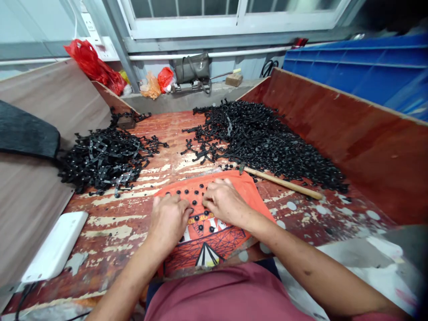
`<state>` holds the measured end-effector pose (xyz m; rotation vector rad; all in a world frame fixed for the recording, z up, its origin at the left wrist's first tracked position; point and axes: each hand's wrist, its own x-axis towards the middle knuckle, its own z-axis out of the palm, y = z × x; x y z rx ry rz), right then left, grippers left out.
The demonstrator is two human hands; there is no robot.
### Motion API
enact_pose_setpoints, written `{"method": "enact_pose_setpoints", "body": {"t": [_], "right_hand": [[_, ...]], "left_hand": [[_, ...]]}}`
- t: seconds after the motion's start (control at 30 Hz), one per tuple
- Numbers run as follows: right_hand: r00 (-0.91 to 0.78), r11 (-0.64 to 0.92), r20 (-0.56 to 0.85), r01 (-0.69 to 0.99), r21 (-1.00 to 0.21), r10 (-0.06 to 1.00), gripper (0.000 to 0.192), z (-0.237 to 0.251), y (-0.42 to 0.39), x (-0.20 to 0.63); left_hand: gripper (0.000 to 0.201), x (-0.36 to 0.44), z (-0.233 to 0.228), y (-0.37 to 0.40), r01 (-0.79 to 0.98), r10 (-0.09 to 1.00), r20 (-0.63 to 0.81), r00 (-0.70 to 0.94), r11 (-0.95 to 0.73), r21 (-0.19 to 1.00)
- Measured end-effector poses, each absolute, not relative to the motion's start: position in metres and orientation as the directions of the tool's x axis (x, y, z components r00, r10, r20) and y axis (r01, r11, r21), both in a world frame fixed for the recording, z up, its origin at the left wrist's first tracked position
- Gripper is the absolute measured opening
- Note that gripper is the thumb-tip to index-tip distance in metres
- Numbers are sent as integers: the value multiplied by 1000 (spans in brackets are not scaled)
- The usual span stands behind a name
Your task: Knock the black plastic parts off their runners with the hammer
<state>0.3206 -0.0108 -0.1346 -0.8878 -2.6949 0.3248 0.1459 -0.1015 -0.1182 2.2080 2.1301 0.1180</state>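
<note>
An orange printed cloth (pixel 247 189) lies in front of me, with several small black round pieces (pixel 196 218) spread over it. My left hand (pixel 170 216) rests at the cloth's left side, its fingers curled and pressed together close to one of these pieces. Across from it, my right hand (pixel 223 201) bends its fingers down onto the cloth among more pieces. Both sets of fingertips are partly hidden, so whatever they pinch is too small to make out.
A large heap of black parts (pixel 247 129) fills the back right, beside a wooden-handled tool (pixel 284 183). Another pile of linked black parts (pixel 107 156) lies left, near a white power bank-like box (pixel 55 247). A reddish board (pixel 334 133) walls the right side.
</note>
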Motion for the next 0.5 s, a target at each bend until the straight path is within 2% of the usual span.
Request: {"method": "enact_pose_setpoints", "body": {"t": [0.3,0.4,0.5], "right_hand": [[-658,702,251,634,-324,710,12,-133,6,335],[-675,722,261,624,-299,690,12,-130,13,335],[-716,757,248,599,-261,652,8,-132,10,327]], "left_hand": [[20,137,-106,-84,991,999,22,45,-48,126],[21,141,-102,-56,994,997,47,59,-63,93],[20,152,-103,-24,993,994,-3,107,-106,51]]}}
